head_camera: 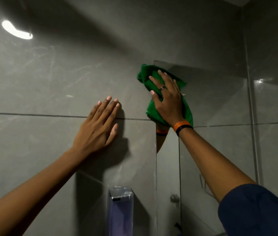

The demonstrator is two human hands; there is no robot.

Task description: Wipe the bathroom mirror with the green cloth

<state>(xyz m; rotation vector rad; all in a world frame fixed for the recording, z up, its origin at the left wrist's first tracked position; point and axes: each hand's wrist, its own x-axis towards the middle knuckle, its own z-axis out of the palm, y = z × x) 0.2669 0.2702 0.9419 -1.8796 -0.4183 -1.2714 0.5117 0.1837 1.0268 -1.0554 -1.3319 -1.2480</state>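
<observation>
- The green cloth point(153, 77) lies bunched against the upper left corner of the mirror point(216, 103), spilling over its left edge onto the grey tiled wall point(49, 82).
- The right hand point(167, 99) presses flat on the cloth, fingers spread, a ring on one finger, orange and black bands at the wrist; the arm reaches up and leftward from a dark blue sleeve point(257, 210).
- The left hand point(99, 126) rests palm-flat on the wall just left of the mirror, fingers together, holding nothing.
- A clear dispenser point(120, 208) hangs on the wall below.
</observation>
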